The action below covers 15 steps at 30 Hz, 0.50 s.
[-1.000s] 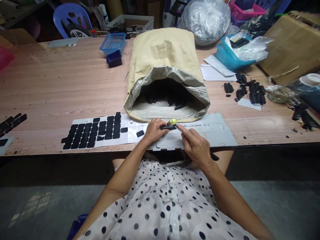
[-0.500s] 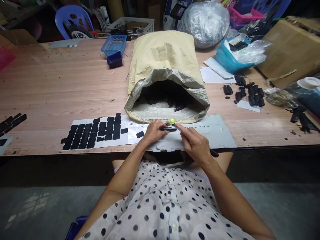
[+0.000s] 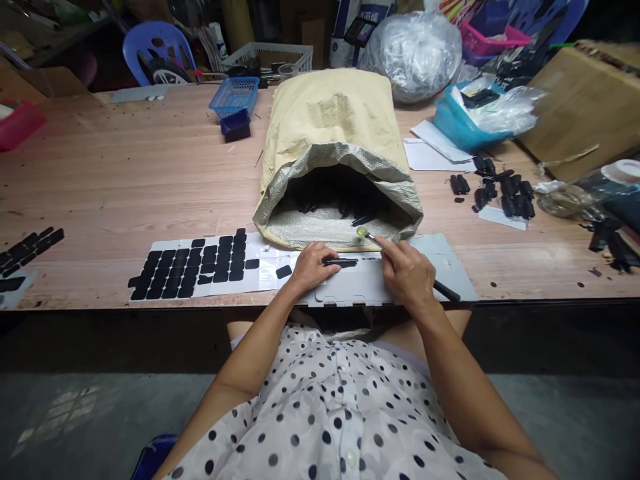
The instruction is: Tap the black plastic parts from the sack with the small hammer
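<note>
My left hand is closed, pinching a slim black strip-like part low over the grey-white cardboard sheet. The part's left end is hidden by my fingers. In my right hand is a small hammer with a yellow-green head, a thin metal shaft and a black grip. The hammer's head hangs above and right of the black part, apart from it. Just beyond both hands lies a beige woven sack, its mouth facing me, with dark pieces inside.
To the left, rows of black pads lie on white backing. Black cylindrical parts are scattered at right, near a turquoise basket and a cardboard box. Blue baskets stand behind on the left. The table's front edge runs before my lap.
My right hand has moved right, carrying the hammer's head up and away from the black part. My left hand keeps its hold. The whole view has shifted slightly.
</note>
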Each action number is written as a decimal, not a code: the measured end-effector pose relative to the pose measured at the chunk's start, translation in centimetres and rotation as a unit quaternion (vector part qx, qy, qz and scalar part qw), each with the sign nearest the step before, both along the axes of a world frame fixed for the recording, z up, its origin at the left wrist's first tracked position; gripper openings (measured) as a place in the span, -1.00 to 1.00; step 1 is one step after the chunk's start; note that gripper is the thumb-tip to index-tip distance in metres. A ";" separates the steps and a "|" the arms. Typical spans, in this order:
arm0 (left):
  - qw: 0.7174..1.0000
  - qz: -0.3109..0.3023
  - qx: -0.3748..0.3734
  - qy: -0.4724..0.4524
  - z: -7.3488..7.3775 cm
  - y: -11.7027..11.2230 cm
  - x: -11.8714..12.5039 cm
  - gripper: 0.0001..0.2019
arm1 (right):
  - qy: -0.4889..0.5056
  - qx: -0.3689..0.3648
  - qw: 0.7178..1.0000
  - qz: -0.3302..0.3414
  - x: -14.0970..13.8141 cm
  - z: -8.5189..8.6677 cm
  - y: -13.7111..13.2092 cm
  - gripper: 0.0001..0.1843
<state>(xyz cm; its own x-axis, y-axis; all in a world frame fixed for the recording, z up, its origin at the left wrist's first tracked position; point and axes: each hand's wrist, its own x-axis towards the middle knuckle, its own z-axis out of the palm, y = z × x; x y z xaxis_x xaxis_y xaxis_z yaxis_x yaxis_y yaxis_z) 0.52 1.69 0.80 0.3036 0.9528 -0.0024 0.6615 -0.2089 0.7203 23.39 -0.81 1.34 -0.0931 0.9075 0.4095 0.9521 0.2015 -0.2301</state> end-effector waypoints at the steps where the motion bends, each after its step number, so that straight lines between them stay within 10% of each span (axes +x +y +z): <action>1: 1.000 0.000 0.002 0.001 0.0 0.0 0.0 -0.86 | -0.007 0.006 1.000 -0.010 0.4 -0.5 0.5 -0.56; 15: 0.999 -0.040 0.022 0.005 -0.6 0.3 -1.2 -0.72 | -0.015 0.033 0.998 -0.051 0.5 -3.6 1.4 -0.61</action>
